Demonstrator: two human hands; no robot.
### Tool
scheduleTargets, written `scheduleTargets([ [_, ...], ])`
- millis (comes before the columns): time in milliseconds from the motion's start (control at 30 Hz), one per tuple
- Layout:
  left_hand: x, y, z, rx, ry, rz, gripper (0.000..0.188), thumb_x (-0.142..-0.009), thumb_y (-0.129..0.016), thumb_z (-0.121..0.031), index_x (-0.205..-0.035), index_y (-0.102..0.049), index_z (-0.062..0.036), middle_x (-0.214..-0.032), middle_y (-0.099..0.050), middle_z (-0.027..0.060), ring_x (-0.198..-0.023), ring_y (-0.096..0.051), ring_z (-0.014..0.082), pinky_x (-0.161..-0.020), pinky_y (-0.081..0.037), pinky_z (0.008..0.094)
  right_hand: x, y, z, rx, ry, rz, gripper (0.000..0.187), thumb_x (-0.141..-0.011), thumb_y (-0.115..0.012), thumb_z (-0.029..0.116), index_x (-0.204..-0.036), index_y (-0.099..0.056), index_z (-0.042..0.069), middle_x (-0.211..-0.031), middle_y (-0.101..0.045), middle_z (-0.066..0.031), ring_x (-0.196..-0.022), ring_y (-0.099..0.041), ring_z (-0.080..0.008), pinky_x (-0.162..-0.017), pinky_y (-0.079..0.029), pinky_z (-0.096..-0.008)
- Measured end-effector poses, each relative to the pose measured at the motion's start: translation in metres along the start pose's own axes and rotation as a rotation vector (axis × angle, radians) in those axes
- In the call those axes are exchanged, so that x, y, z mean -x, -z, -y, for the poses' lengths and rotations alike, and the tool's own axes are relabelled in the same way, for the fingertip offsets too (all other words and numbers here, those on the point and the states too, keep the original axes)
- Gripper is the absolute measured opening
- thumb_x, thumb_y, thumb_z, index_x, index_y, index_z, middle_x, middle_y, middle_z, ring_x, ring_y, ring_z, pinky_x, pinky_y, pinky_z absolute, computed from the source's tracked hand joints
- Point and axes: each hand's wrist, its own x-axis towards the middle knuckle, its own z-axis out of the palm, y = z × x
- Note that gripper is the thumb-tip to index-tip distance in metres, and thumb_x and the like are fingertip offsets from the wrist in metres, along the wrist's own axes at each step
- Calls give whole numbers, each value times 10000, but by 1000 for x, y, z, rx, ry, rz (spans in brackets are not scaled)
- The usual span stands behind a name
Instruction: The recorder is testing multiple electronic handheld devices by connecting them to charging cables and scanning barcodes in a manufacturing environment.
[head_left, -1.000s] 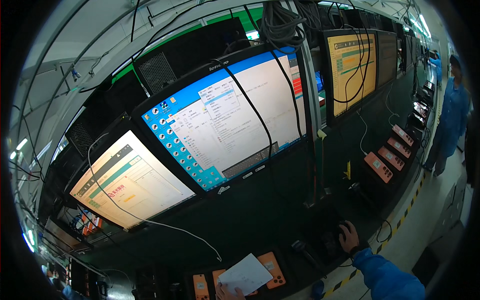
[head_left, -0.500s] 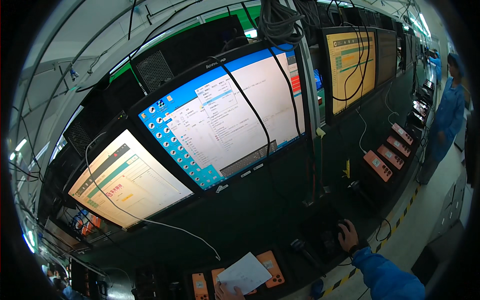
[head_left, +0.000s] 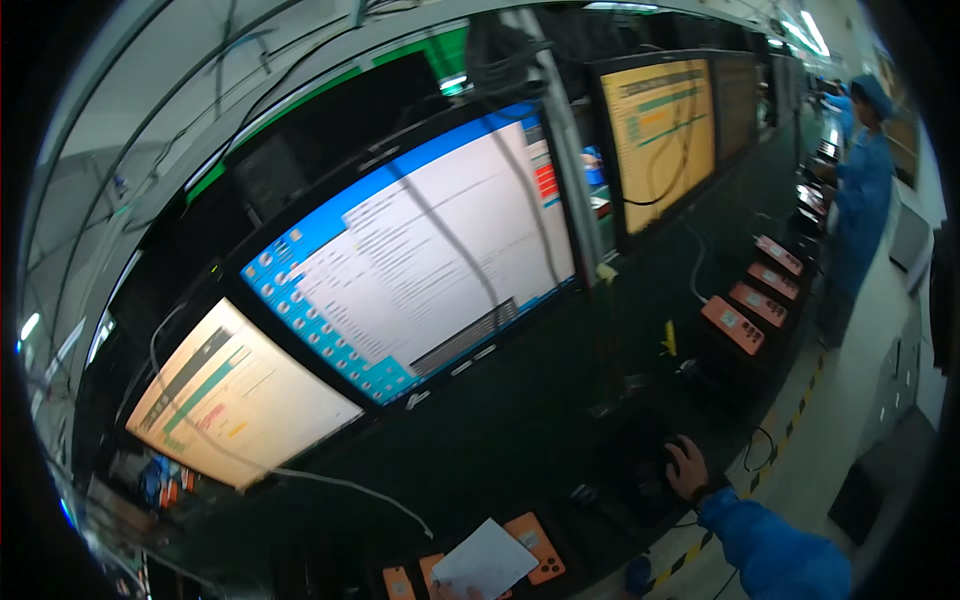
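Note:
My right hand [head_left: 686, 468] rests over a dark computer mouse on the dark green bench, its fingers curved round it. The mouse is mostly hidden under the palm. At the bottom edge, my left hand [head_left: 458, 590] grips the lower part of a white sheet of paper [head_left: 487, 560]; blur and the frame edge hide most of its fingers. Under and beside the paper lie several orange phones, among them one with its camera lenses facing up [head_left: 537, 545] and another at the left [head_left: 398, 583].
Ahead stand a large lit monitor [head_left: 440, 250], a yellowish screen [head_left: 240, 400] at its left and another monitor [head_left: 660, 140] at its right. More orange phones [head_left: 733, 325] lie along the bench's right. A person in blue [head_left: 865, 200] stands beyond them. Cables hang across the screens.
My view has swung, so the monitors and right-hand phones sit further left, and the picture is blurrier. The drop-down list on the middle screen no longer shows. Both hands keep their places.

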Motion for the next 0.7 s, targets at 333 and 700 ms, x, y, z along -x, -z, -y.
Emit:
scheduleTargets([
  [333, -3, 36, -42, -29, 72, 11, 545, -814, -549, -412, -1232, -508, -66, -1358, -429, 139, -1236, -395, 361, -1009, -305, 497, 2, -5, -10, 35, -37, -14, 420, -784, -595, 139, -1201, -541, 138, -1328, -413, -199, -1201, -420, -390, -1012, -369, -454],
  [700, 2, 7, -15, -105, 102, 24, 560, -817, -541, -434, -1270, -499, -108, -1409, -386, 71, -1259, -379, 333, -1020, -276, 517, -1, -4, -10, 18, -27, -18, 428, -785, -599, 139, -1208, -536, 136, -1324, -407, -202, -1202, -415, -394, -1006, -373, -464],
])
